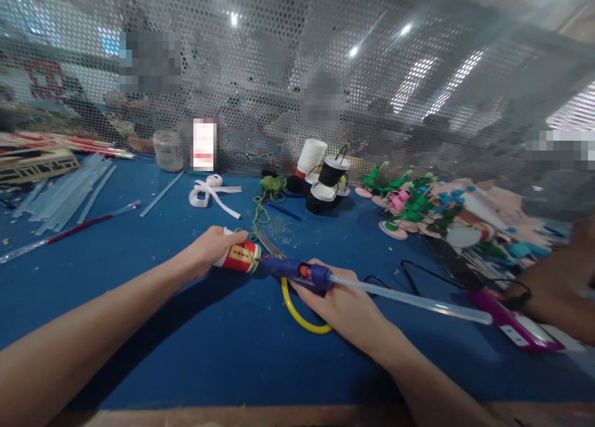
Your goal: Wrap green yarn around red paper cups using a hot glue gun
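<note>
The left hand is clasping the cup sideways, seemingly steadying its end for the glue gun, which the right hand is gripping; yarn is lying beyond both hands.

Hands, the person's own: two, left hand and right hand. Glue gun: one. Glue stick in the gun: one. Red paper cup: one. Yellow-handled scissors: one pair. Glass jar: one. Lit screen: one. Purple power strip: one. Green yarn: one tangle. Black cups: at least two, others partly hidden. Translucent sticks: one overlapping pile, number unclear, plus one single stick.
</note>
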A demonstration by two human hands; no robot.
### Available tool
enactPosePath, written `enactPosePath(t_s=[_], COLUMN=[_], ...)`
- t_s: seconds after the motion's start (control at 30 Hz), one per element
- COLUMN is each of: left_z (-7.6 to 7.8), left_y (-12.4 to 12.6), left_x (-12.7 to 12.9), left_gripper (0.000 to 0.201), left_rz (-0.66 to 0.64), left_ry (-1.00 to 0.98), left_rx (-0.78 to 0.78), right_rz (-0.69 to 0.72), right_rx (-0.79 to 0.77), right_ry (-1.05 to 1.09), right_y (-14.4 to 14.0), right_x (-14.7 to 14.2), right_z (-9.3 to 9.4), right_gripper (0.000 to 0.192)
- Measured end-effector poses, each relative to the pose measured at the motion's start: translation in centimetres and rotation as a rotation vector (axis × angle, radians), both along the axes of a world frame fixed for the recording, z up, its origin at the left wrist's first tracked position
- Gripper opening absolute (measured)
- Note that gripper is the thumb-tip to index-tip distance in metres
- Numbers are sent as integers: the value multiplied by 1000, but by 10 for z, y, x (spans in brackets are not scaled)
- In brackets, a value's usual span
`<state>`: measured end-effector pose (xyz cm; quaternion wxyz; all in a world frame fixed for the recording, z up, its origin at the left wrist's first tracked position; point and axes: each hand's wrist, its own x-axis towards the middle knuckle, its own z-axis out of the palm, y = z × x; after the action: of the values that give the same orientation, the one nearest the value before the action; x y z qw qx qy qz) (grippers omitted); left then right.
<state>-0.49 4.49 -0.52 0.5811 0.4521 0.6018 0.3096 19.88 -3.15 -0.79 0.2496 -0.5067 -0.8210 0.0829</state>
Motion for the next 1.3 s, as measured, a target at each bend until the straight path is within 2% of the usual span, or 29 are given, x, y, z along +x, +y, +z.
enactPosePath(t_s=[0.23,0.47,0.73,0.87,1.0,1.17,1.3], left_z=[1,-1,0,-1,-3,-3,-3], left_y=[-2,0,-1,-1,0,-1,-2], left_x=[0,0,1,0,-2,-2,-2], left_gripper=[29,29,29,33,38,33,32], left_rz=[-2,-12,-10,-6,-19,-26,-21], left_ry=[-18,10,-9,3,28,30,21], left_rx=[-3,-12,-22,-12,6,26,20], right_rz=[-36,-78,-83,-66,-110,-18,48], right_rx=[-64,-95,-93,-72,-10,45,77], right_ry=[-63,85,140,102,4,-139,-173], right_y=[-1,-3,-5,-3,2,3,0], right_x=[-1,-2,-3,-2,-1,0,6], right_z=[1,-3,-2,-5,-4,9,7], right_gripper=[13,11,10,12,15,23,24])
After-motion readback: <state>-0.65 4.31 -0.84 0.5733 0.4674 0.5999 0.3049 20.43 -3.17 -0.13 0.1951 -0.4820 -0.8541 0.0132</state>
